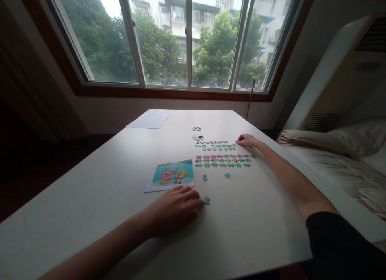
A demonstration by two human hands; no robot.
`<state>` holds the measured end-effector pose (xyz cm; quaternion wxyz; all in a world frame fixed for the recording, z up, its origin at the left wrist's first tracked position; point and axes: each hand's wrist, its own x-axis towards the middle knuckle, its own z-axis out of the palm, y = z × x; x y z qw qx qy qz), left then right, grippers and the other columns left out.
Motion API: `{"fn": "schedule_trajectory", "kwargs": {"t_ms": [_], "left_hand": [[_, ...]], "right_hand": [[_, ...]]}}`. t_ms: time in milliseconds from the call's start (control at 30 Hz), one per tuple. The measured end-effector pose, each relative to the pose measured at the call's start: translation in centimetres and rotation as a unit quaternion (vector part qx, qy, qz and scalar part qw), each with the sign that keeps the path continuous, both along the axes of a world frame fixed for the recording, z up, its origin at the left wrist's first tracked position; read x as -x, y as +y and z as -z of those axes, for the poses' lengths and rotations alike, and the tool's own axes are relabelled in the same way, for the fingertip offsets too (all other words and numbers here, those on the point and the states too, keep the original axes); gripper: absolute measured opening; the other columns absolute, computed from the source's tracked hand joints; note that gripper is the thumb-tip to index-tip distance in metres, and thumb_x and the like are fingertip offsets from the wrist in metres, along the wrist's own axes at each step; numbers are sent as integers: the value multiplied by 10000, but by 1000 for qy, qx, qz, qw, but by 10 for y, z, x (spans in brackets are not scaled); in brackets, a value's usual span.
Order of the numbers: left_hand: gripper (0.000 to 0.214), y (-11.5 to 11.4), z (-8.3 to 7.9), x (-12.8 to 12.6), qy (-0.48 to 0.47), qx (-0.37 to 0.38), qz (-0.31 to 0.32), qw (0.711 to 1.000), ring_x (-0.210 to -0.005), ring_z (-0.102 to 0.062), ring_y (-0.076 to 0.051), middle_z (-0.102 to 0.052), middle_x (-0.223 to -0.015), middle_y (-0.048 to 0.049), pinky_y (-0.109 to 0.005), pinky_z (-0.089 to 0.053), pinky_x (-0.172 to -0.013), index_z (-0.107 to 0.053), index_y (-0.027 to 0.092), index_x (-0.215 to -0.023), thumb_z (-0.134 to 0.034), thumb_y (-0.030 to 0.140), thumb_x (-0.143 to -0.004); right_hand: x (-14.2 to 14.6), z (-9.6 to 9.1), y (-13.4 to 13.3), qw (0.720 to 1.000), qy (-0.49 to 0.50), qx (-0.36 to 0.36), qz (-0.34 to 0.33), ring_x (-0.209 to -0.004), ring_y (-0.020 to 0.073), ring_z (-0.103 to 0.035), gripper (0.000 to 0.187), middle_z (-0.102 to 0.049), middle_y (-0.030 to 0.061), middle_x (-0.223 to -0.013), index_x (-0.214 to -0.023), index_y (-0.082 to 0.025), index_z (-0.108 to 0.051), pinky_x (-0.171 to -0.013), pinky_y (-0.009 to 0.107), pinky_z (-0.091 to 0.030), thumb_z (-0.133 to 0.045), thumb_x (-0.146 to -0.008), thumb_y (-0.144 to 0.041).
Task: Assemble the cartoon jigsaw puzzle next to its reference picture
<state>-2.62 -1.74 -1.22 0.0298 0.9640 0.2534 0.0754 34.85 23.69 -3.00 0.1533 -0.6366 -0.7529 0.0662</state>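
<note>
Several small puzzle pieces (223, 160) lie in rows on the white table (90, 207), with a shorter row (215, 146) behind them. My right hand (247, 141) reaches to the far right end of that back row, fingers curled and pinching at a piece. My left hand (175, 207) rests palm down near the table's front, fingers together, its fingertips touching a lone green piece (206, 200). A colourful cartoon picture card (171, 174) lies just beyond the left hand. Two loose green pieces (205, 177) (227, 175) sit between the card and the rows.
A sheet of white paper (148, 120) lies at the table's far left. Two small round objects (197, 137) (196, 129) sit behind the puzzle rows. A bed with pale bedding (340, 151) adjoins the table's right edge. A large window (187, 39) spans the back wall.
</note>
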Motion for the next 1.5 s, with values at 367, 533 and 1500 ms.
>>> {"fn": "schedule_trajectory", "kwargs": {"t_ms": [367,533,1500], "left_hand": [[254,-1,1,-2,2,-10,0,1000,-941,-546,-222,-579,-1067,-66,-370,-452,-827,-522,208,-1123,-481,231,-874],[256,-2,1,-3,7,-13,-1,1000,-943,-544,-219,-574,-1072,-63,-369,-450,-831,-520,218,-1130,-476,227,-878],[396,-5,7,-10,15,-37,-2,999,-1038,-519,-254,-512,-1204,-78,-418,-446,-875,-435,262,-1243,-517,236,-857]], "right_hand": [[65,-19,-120,961,116,-27,-251,-649,113,-575,198,-651,18,-726,-918,-165,-635,-604,219,-423,-538,-804,-295],[98,-12,-197,935,178,63,-299,-597,87,-540,118,-616,-8,-650,-833,-157,-632,-554,187,-387,-600,-753,-237],[119,-9,-237,898,114,-11,-424,-735,118,-543,198,-598,57,-812,-928,-178,-670,-686,233,-428,-505,-867,-269]]}}
